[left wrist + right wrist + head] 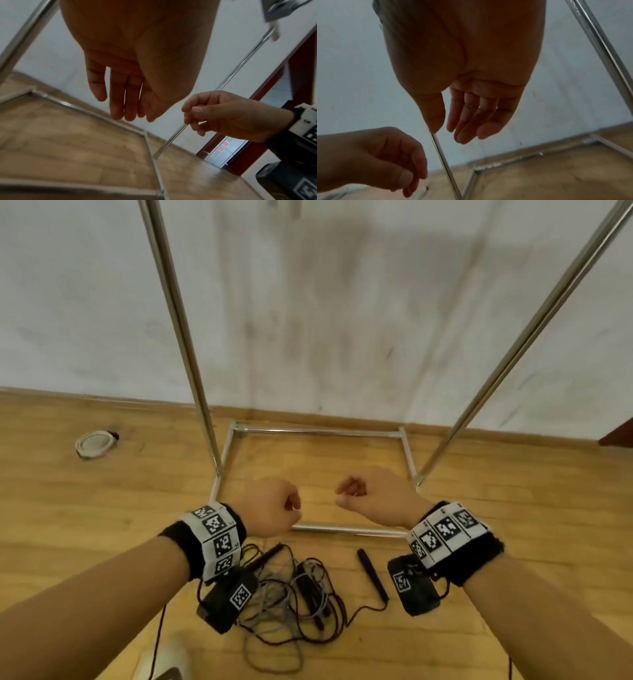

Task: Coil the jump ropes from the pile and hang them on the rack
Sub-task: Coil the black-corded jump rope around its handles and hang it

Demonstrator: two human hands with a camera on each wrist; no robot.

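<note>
Wooden floor (pixel 85 508) bears tangled jump ropes (pixel 294 604); hands idle.

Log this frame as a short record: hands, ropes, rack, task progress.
left hand: empty, fingers loosely curled, raised above the floor
right hand: empty, fingers loosely curled, beside the left
jump ropes: tangled pile on the wooden floor, below the wrists
loose handle: black, lying right of the pile
rack: metal frame against the wall; no rope seen on the visible part
progress: no rope picked up yet
</note>
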